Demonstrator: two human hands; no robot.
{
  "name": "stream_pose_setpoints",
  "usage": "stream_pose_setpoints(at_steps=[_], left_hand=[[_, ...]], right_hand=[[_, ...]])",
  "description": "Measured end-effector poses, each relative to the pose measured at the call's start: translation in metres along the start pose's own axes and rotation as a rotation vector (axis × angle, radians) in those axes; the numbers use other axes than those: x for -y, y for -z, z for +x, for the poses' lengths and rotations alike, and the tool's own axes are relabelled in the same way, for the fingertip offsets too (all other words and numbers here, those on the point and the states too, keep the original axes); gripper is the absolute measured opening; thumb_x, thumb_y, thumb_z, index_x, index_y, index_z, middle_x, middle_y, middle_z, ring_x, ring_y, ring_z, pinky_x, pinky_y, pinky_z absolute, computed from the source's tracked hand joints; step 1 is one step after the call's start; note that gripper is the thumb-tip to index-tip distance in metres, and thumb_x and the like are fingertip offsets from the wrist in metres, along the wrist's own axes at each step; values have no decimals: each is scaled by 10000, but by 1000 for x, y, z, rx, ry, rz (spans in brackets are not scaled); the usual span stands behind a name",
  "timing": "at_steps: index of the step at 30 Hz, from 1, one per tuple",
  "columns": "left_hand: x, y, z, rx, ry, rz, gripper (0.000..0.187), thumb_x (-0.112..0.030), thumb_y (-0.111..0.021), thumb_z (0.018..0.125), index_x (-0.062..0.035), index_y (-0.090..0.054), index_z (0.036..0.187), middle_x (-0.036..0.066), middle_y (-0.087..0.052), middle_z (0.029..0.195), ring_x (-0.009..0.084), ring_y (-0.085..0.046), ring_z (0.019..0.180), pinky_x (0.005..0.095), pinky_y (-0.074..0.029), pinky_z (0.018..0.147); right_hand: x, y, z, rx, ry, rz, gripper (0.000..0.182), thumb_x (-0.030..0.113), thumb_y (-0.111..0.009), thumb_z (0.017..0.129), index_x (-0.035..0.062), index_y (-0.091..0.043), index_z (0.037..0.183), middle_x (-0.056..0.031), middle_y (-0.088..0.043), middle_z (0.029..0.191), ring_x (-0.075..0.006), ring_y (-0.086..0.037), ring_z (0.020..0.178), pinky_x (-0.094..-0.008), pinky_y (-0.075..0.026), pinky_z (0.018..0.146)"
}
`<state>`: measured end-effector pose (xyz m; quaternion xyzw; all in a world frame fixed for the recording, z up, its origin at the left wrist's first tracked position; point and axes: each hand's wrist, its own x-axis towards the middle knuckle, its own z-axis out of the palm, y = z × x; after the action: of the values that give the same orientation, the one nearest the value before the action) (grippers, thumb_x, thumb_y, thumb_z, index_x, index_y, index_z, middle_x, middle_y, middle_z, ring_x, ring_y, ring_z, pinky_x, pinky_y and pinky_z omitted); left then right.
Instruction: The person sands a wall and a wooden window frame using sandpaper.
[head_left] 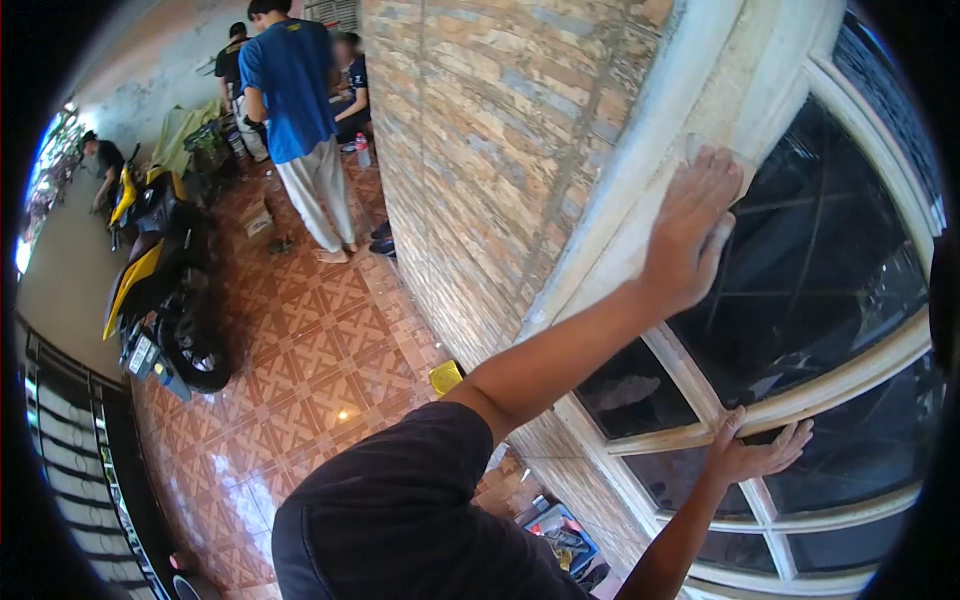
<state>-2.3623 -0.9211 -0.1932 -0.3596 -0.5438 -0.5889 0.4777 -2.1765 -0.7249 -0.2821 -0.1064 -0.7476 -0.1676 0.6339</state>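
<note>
My left hand (pixel 697 225) presses against the pale painted window frame (pixel 735 75), its fingers together over a thin, pale sheet (pixel 740 160) whose edges show round the fingertips. What kind of sheet it is I cannot tell. Lower down, my right hand (pixel 745 458) rests on a white glazing bar (pixel 840 390), fingers spread out and thumb up, holding nothing. Dark window panes (pixel 800 240) lie just beyond both hands.
A stone-patterned wall (pixel 500 150) borders the window. Below stands a blue crate (pixel 580 530) of small items; a yellow object (pixel 445 377) lies by the wall. On the tiled floor (pixel 310 350) are a motorcycle (pixel 165 280), a person in blue (pixel 290 90) and other people behind.
</note>
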Motion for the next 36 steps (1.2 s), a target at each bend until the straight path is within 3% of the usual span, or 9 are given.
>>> stream_pose_setpoints(at_steps=[7,14,17,19,21,24,27,28,36], left_hand=[[6,23,-149,-19,289,6,456,20,-499,896,3,-476,1352,188,-464,1415,329,-366,1375,435,-233,1144],[-14,53,-55,-289,691,-234,355,-188,-365,1029,0,-512,1293,150,-567,1288,254,-517,1238,333,-339,1076],[-18,82,-29,-349,622,-382,389,-281,-373,1035,-17,-499,1291,147,-579,1225,248,-566,1155,342,-399,1046],[-31,99,-24,-594,959,-1001,452,-349,-359,1034,-19,-454,1326,168,-565,1227,278,-576,1133,375,-458,1014],[-5,123,-49,-515,1142,-1324,507,-390,-355,1026,8,-402,1337,214,-528,1273,353,-516,1206,450,-483,1018],[3,140,-55,-471,1350,-1448,506,-383,-338,1033,15,-395,1341,244,-525,1271,314,-588,1064,364,-542,901],[15,153,-61,-183,1124,-1594,515,-395,-336,1033,11,-402,1342,254,-532,1262,232,-599,854,296,-537,750],[5,151,-56,-307,1201,-1317,503,-391,-334,1035,2,-408,1341,234,-546,1253,176,-544,722,277,-496,664],[2,161,-58,-270,1246,-1205,384,-290,-434,1017,-2,-471,1269,151,-613,1090,185,-564,745,293,-506,731]], right_hand=[[1,1,2,-17,1,-32,726,543,-617,860,70,-386,1359,-188,-446,1410,-386,-408,1318,-549,-287,1077],[-5,-2,-3,-31,5,-37,732,562,-609,856,81,-386,1361,-178,-442,1422,-368,-404,1329,-532,-292,1081],[-5,-1,-3,-9,-11,-31,737,553,-622,849,84,-383,1366,-177,-440,1425,-370,-408,1327,-533,-291,1080],[-3,1,-3,-9,-15,-4,750,547,-646,834,83,-389,1365,-187,-425,1431,-386,-410,1319,-560,-284,1072],[-2,1,-1,-30,0,39,752,541,-650,835,66,-395,1359,-204,-424,1422,-403,-406,1312,-570,-283,1067],[0,4,-1,29,-45,47,761,488,-674,824,13,-404,1355,-208,-404,1441,-395,-360,1348,-557,-235,1100],[0,4,-2,31,-47,58,768,486,-680,815,17,-404,1356,-200,-403,1447,-385,-349,1359,-557,-222,1108],[0,4,-2,37,-48,36,767,510,-666,820,26,-401,1353,-204,-409,1442,-389,-360,1352,-552,-238,1100],[-1,2,-3,7,-12,25,741,522,-642,838,18,-414,1332,-201,-418,1436,-391,-364,1352,-541,-253,1097]])
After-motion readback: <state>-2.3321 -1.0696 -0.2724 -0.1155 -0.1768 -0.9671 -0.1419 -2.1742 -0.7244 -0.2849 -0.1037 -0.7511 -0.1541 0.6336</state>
